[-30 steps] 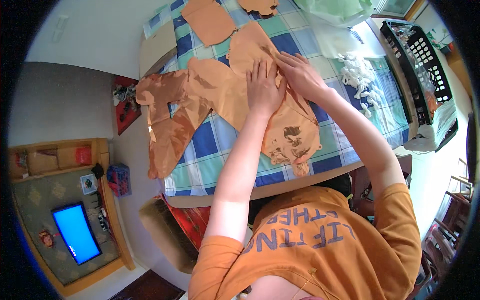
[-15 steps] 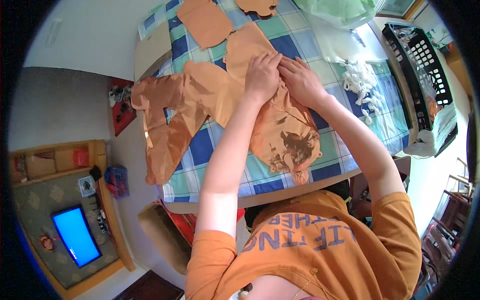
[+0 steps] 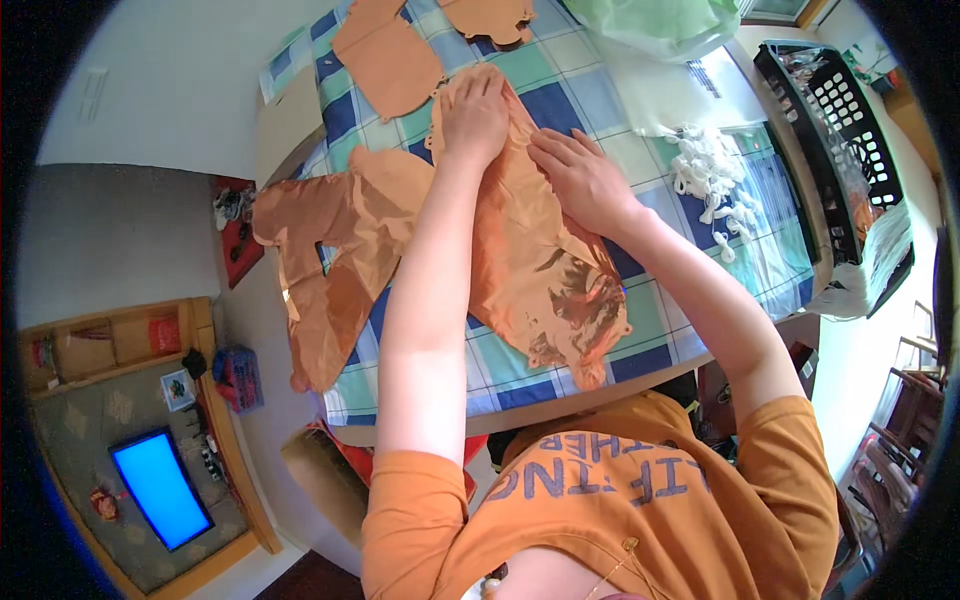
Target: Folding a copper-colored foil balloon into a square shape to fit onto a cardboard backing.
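A flat, uninflated copper-orange foil balloon [image 3: 520, 265] lies lengthwise on the table, with a dark printed patch and small tabs at its near end. My left hand [image 3: 475, 118] presses flat on its far end, fingers stretched out. On the balloon's right edge rests my right hand [image 3: 582, 180], its fingers extended and holding nothing. The two hands are apart. To the left spreads another crumpled copper-orange foil balloon [image 3: 340, 230], partly overlapped by the first one and crossed by my left forearm.
Flat orange pieces [image 3: 388, 70] lie beyond my left hand, with a dark-edged stack [image 3: 490, 20] beside them. On the checked tablecloth [image 3: 650, 285], white cord bundles [image 3: 708, 165] sit at right, near a black basket [image 3: 850, 130]. A pale green plastic bag [image 3: 655, 25] is at the back.
My left hand has slid away from my right hand, toward the far left end of the balloon. My right hand has shifted slightly left and nearer. The balloon's far part now looks more wrinkled.
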Demonstrator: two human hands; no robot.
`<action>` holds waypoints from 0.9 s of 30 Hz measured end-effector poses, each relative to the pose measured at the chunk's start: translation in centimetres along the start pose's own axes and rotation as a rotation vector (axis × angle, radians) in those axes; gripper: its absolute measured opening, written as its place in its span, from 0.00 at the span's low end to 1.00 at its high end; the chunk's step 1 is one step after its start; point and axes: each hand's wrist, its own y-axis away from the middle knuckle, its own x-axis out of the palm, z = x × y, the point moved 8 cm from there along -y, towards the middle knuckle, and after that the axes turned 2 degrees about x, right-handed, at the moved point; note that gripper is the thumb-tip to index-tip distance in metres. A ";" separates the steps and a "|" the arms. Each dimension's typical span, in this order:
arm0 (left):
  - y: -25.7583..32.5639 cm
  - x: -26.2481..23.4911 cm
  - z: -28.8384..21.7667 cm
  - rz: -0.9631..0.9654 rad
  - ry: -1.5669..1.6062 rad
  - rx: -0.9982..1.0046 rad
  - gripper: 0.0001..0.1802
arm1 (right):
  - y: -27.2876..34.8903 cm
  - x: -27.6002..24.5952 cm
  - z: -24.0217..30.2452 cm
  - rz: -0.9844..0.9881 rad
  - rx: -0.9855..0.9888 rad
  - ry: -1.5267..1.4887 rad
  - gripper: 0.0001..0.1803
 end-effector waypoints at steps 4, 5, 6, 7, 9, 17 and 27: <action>0.9 -0.7 1.0 0.159 0.041 -0.218 0.15 | 0.2 0.4 -0.2 -0.003 -0.010 0.022 0.26; 2.3 -2.7 2.0 0.028 0.136 -0.338 0.16 | 0.1 0.4 0.0 -0.004 -0.013 0.029 0.26; 4.2 -4.4 3.2 -0.104 0.231 -0.455 0.17 | 0.0 0.5 0.1 -0.003 -0.014 0.020 0.26; 6.8 -6.0 4.6 -0.197 0.355 -0.552 0.18 | -0.2 0.6 0.3 -0.008 -0.027 0.026 0.25; 12.0 -9.2 4.4 -0.308 0.682 -0.879 0.20 | 0.1 1.1 0.0 -0.004 -0.029 0.021 0.25; 24.0 -14.6 0.7 -0.669 1.219 -1.460 0.26 | -0.1 -0.1 0.3 -0.118 -0.122 0.015 0.19; 19.4 -13.7 -1.4 -0.403 1.032 -1.250 0.22 | 0.1 0.0 0.3 -0.121 -0.129 0.078 0.18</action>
